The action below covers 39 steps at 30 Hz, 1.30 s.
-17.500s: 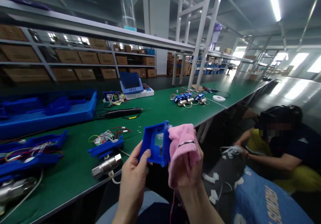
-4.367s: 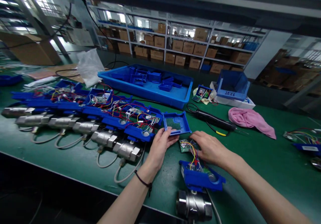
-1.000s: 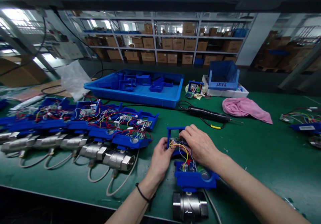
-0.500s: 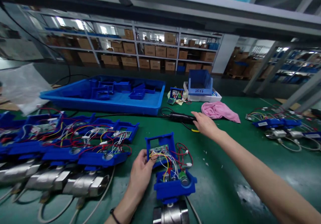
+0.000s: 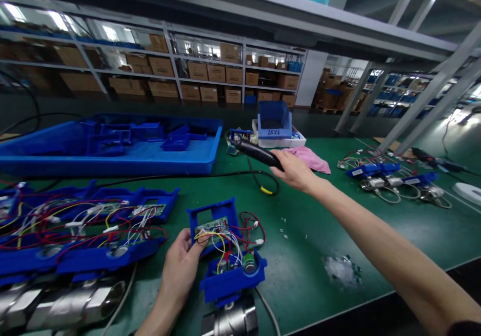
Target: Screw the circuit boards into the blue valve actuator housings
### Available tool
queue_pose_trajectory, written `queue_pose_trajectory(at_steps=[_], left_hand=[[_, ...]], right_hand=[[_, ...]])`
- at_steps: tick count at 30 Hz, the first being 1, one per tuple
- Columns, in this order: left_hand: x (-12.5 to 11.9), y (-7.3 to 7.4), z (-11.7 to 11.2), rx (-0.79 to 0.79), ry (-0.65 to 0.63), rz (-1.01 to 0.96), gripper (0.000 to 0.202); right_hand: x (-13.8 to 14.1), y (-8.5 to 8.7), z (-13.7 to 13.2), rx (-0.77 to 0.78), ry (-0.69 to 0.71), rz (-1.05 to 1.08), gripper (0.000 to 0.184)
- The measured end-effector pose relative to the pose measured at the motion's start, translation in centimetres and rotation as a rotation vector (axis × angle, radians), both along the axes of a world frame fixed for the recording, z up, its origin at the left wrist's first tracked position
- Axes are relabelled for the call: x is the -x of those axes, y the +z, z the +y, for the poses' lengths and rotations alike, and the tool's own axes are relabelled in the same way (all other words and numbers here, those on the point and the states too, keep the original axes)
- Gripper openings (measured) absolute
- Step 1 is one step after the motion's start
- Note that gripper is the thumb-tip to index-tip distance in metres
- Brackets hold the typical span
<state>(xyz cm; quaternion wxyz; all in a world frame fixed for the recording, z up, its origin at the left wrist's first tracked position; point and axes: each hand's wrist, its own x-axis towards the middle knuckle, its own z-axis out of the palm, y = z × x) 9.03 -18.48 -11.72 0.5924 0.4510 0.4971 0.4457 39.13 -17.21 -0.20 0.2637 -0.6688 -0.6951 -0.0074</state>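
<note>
My right hand (image 5: 295, 169) is closed around the rear end of a black corded electric screwdriver (image 5: 259, 152), raised off the bench and pointing left. Its cable, with a yellow section (image 5: 266, 190), loops below. My left hand (image 5: 182, 261) grips the left side of a blue plastic housing (image 5: 212, 209), thumb by the circuit board (image 5: 210, 225) inside. Red, white and yellow wires run from that board to a lower blue housing (image 5: 233, 283), which holds a round green component (image 5: 249, 263). Underneath sits a metal valve body (image 5: 231, 321), partly cut off by the frame.
Similar wired blue units (image 5: 90, 256) stand in rows at left. Behind them is a blue tray (image 5: 180, 166) of blue housings. A blue bin (image 5: 274, 133), a pink cloth (image 5: 308, 159) and more valve units (image 5: 376, 170) lie farther right. A clear plastic bag (image 5: 341, 271) lies at front right.
My right hand has lifted the electric screwdriver off the bench. The view has turned right, so everything sits farther left. My left hand still holds the housing.
</note>
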Motion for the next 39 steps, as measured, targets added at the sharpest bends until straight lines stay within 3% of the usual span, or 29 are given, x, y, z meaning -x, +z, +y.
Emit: queue_pose_trajectory(at_steps=[5, 10, 13, 15, 18, 20, 23, 30, 39], left_hand=[[-0.3, 1.3, -0.4, -0.013, 0.01, 0.025, 0.054], [-0.4, 1.1, -0.3, -0.013, 0.003, 0.008, 0.052], [-0.4, 1.0, -0.3, 0.002, 0.005, -0.024, 0.052], [-0.5, 1.0, -0.4, 0.009, 0.012, -0.034, 0.053], [-0.5, 1.3, -0.5, 0.0, 0.028, -0.024, 0.055], [-0.6, 1.6, -0.7, -0.015, 0.035, -0.004, 0.056], [-0.6, 2.0, -0.9, -0.038, 0.047, 0.02, 0.058], [-0.9, 2.9, -1.2, -0.078, 0.048, 0.052, 0.059], [-0.9, 3.3, -1.4, -0.095, 0.044, 0.1, 0.052]], right_hand=[[0.1, 1.1, -4.8, -0.133, -0.104, 0.397, 0.042], [1.1, 0.3, -8.1, -0.404, -0.04, 1.265, 0.042], [1.5, 0.6, -9.1, -0.533, 0.025, 1.593, 0.036], [1.4, 1.1, -9.5, -0.507, 0.092, 1.761, 0.032], [1.2, 2.0, -10.2, -0.348, 0.253, 1.936, 0.036], [1.3, 2.4, -10.5, -0.291, 0.279, 1.901, 0.041], [2.0, 2.7, -10.7, -0.334, 0.207, 1.676, 0.032], [3.6, 2.0, -9.5, -0.7, 0.082, 1.317, 0.018], [3.6, 0.0, -8.4, -0.738, 0.045, 1.233, 0.018]])
